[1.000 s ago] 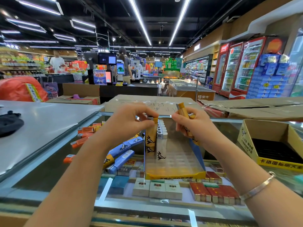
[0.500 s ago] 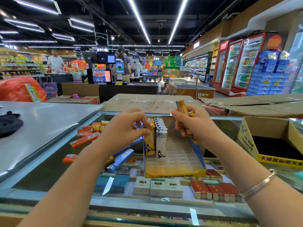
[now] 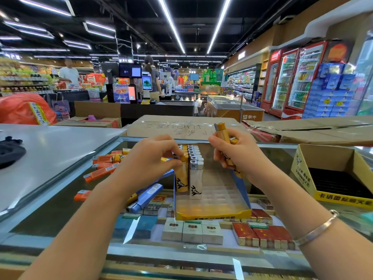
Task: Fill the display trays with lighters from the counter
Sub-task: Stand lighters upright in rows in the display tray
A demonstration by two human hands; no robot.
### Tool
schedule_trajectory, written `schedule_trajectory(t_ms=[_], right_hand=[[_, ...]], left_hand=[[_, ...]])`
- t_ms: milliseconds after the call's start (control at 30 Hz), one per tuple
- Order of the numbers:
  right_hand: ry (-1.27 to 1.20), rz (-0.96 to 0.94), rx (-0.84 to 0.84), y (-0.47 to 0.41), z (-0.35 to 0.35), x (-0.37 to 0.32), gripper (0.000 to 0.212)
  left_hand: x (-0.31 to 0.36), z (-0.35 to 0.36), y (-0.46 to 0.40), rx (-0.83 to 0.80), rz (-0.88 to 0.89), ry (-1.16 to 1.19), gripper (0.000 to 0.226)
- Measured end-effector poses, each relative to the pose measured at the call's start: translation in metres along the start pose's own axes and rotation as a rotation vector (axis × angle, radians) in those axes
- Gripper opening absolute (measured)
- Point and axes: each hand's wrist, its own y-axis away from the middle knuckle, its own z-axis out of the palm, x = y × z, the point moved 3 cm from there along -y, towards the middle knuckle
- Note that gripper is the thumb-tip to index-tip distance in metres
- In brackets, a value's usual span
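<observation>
A yellow-fronted display tray (image 3: 214, 214) with blue side walls stands on the glass counter in front of me. Two rows of lighters stand at its left side: an orange row and a white row (image 3: 195, 178). My left hand (image 3: 149, 160) pinches the top of the front orange lighter (image 3: 181, 179), which stands in the tray. My right hand (image 3: 237, 153) grips a bundle of orange lighters (image 3: 222, 134) above the tray's right wall. Loose orange lighters (image 3: 105, 168) and blue lighters (image 3: 147, 197) lie on the glass to the left.
An open yellow carton (image 3: 302, 170) with a dark insert stands at the right. Cardboard boxes (image 3: 181, 126) lie behind the tray. A steel counter (image 3: 50, 150) with a black cloth (image 3: 10, 151) spreads left. Cigarette packs (image 3: 191, 231) show under the glass.
My left hand has lowered the orange lighter into the tray's left row and sits lower on it. The right hand has stayed nearly still with its bundle.
</observation>
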Motion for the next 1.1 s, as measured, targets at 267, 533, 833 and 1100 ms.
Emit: schedule_trajectory(t_ms=[267,533,833,1100], right_hand=[[0.021,0.003,-0.022,0.0,0.002,-0.001,0.012],[0.083,0.117,-0.237,0.005,0.004,-0.004,0.02],[0.085,0.038,-0.528,0.02,0.017,-0.022,0.021],[0.043,0.088,-0.372,0.013,0.019,-0.014,0.041]], left_hand=[[0.007,0.01,-0.001,-0.072,-0.022,-0.046,0.01],[0.007,-0.002,0.0,0.164,-0.161,0.301,0.008],[0.025,0.003,0.001,0.054,-0.125,0.502,0.02],[0.017,-0.011,-0.001,0.209,-0.206,0.715,0.019]])
